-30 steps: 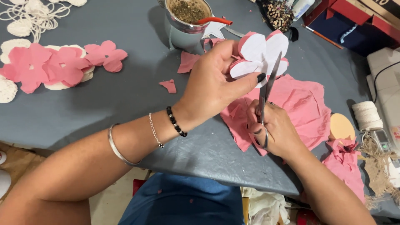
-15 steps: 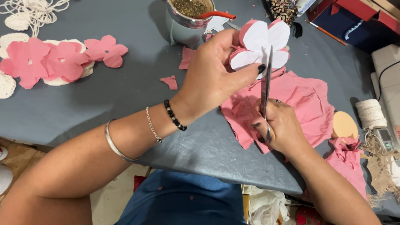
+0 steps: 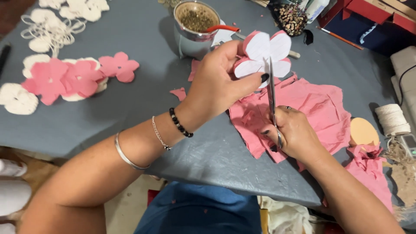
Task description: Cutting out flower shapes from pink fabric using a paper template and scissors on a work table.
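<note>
White flower [image 3: 264,54] edged pink; pink cloth [image 3: 320,108]; grey table [image 3: 108,117]; pink and white flowers [image 3: 65,78]; black bead bracelet [image 3: 180,123].

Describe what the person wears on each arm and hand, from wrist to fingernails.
Both forearms are bare, with no sleeves. The left hand has a black-painted thumbnail; its wrist carries a black beaded bracelet, a thin silver chain bracelet and a plain silver bangle. The right hand also has dark-painted nails.

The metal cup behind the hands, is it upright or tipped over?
Upright. The metal cup stands on the grey table, its round mouth facing up.
</note>
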